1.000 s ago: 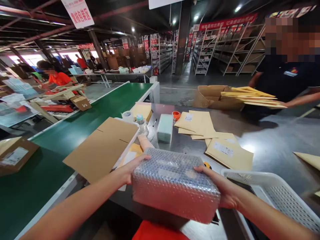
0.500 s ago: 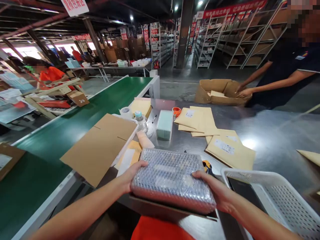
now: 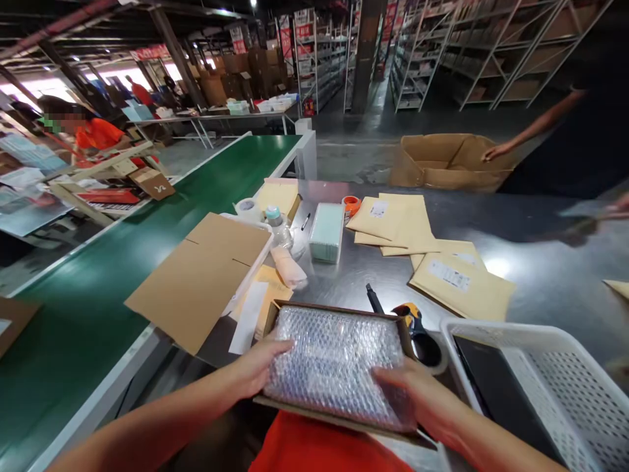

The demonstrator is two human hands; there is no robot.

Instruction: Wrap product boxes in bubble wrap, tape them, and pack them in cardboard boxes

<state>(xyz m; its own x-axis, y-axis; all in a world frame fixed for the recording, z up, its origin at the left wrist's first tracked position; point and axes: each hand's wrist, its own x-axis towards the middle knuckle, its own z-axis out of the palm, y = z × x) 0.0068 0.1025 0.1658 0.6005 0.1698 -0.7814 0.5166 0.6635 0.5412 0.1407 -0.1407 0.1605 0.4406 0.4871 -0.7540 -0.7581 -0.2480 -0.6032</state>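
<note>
A bubble-wrapped packet [image 3: 337, 364] lies inside a shallow open cardboard box [image 3: 344, 310] at the near edge of the steel table [image 3: 531, 275]. My left hand [image 3: 258, 367] grips the packet's left side, fingers curled over its top edge. My right hand [image 3: 415, 396] presses on the packet's near right corner, fingers closed round it. A tape dispenser [image 3: 417, 331] with a yellow hub lies just right of the box.
A white plastic basket [image 3: 555, 387] stands at the near right. Flat cardboard [image 3: 204, 278] overhangs the green conveyor [image 3: 147, 249]. Padded envelopes [image 3: 442, 262], a green packet [image 3: 325, 231], a bottle [image 3: 278, 229] and tape rolls lie mid-table. A co-worker's hand [image 3: 496, 152] rests on a big carton [image 3: 449, 160].
The packet came down from in front of my chest into the cardboard box, both hands still on it. The co-worker put the stack of envelopes into the carton and drew back.
</note>
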